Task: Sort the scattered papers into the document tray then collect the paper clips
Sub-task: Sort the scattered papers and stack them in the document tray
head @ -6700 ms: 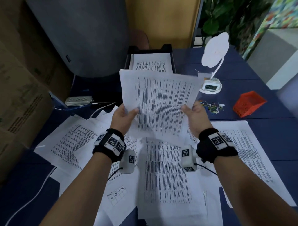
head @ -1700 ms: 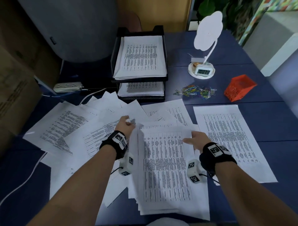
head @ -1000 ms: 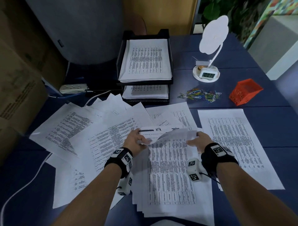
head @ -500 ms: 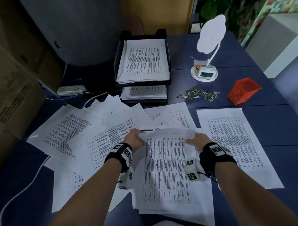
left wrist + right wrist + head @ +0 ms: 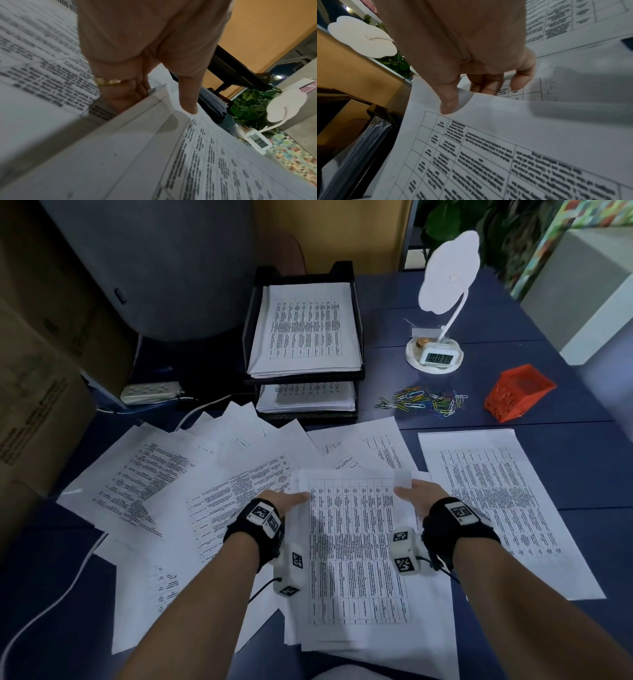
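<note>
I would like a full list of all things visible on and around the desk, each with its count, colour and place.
desk: one, dark blue, under everything
document tray: one, black, two tiers, far centre, papers in both
loose papers: many, white, printed, spread over the near desk
held stack: one, white, near centre
paper clips: a pile, mixed colours, right of the tray
basket: one, orange-red, right of the clips
clock stand: one, white, cloud-shaped top, far right
power strip: one, pale, left of the tray
cardboard box: brown, far left
left hand: grips the stack's left edge
right hand: pinches its right corner
</note>
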